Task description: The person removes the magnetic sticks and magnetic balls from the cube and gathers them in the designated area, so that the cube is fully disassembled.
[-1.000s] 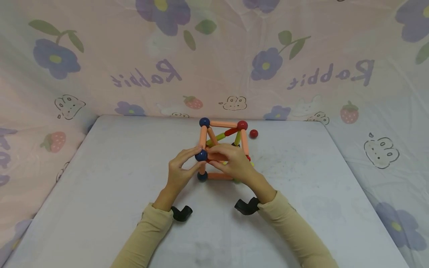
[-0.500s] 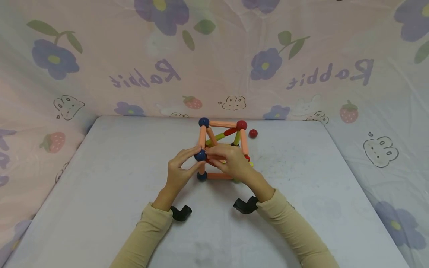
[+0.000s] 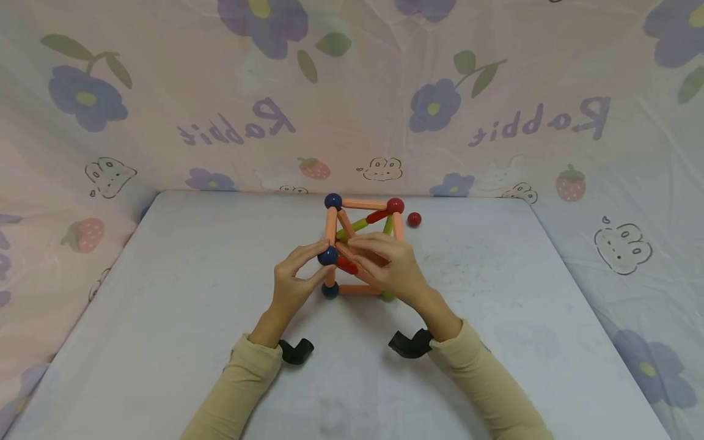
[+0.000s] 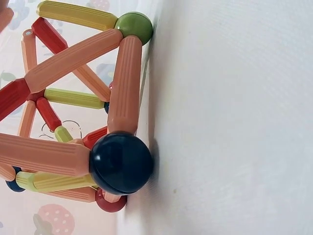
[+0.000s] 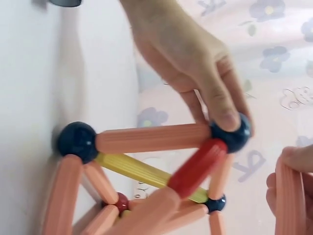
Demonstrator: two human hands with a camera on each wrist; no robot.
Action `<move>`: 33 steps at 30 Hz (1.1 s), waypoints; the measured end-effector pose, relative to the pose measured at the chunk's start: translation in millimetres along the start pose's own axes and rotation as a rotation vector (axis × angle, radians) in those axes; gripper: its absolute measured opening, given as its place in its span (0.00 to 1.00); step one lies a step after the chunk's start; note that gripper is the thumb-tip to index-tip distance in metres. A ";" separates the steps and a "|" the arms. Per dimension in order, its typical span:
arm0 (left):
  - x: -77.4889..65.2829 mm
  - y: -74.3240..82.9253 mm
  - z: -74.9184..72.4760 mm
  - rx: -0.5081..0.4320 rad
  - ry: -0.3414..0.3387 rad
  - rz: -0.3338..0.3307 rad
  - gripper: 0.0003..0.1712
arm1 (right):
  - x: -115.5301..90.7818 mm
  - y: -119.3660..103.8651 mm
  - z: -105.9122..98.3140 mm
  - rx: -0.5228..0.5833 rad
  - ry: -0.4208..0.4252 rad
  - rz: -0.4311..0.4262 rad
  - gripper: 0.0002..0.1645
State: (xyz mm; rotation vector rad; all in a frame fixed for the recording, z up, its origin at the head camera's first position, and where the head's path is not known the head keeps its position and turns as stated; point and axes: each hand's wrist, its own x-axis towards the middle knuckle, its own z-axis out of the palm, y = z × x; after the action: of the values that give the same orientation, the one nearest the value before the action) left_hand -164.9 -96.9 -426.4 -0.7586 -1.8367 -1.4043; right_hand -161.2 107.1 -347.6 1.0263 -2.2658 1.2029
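A frame of magnetic rods and balls [image 3: 365,204] stands on the table in the head view. My left hand [image 3: 294,273] pinches the dark blue ball [image 3: 327,255] at its upper front left corner, between thumb and fingers. From that ball a red rod [image 5: 198,169] slants off, joined to an orange rod [image 5: 149,210]. My right hand [image 3: 397,266] pinches a loose orange rod [image 5: 290,203], close to the blue ball but apart from it. In the left wrist view a lower blue ball [image 4: 121,163] and a green ball [image 4: 134,28] rest on the table.
A loose red ball [image 3: 414,219] lies behind the frame on the right. The white table [image 3: 352,391] stretches in front and to both sides. A patterned cloth [image 3: 352,122] hangs behind it. Black curved pieces [image 3: 297,352] stick out at both wrists.
My right hand has drawn back slightly to the right from the blue ball with the orange rod, uncovering the red rod. My left hand stays on the ball.
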 end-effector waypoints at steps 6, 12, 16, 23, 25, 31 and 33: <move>-2.0 0.5 -0.9 -0.005 -0.010 -0.044 0.28 | -3.5 2.7 -15.8 0.101 0.140 0.065 0.15; -2.8 -0.7 -0.6 -0.013 -0.010 -0.042 0.28 | -8.4 14.7 -32.9 0.257 0.252 0.155 0.14; -2.6 -1.5 0.6 -0.018 -0.005 -0.019 0.28 | -12.4 26.8 -44.4 0.364 0.319 0.271 0.15; -2.4 -1.4 1.6 -0.023 -0.001 -0.004 0.28 | -22.1 51.9 -56.7 0.495 0.421 0.546 0.21; -2.3 -1.2 1.6 -0.026 0.000 -0.006 0.28 | -25.1 60.9 -56.3 0.511 0.442 0.594 0.20; -2.3 -1.1 1.5 -0.022 -0.007 -0.011 0.27 | -34.7 93.2 -47.3 0.570 0.466 0.719 0.17; -2.5 -1.0 1.5 -0.019 -0.007 -0.014 0.27 | -37.7 103.7 -43.7 0.552 0.449 0.779 0.20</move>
State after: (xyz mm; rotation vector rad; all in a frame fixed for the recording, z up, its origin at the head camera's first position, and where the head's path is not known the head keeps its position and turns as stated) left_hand -164.5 -95.7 -429.2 -0.7622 -1.8396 -1.4323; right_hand -214.2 197.5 -403.3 -0.0784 -2.0292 2.1820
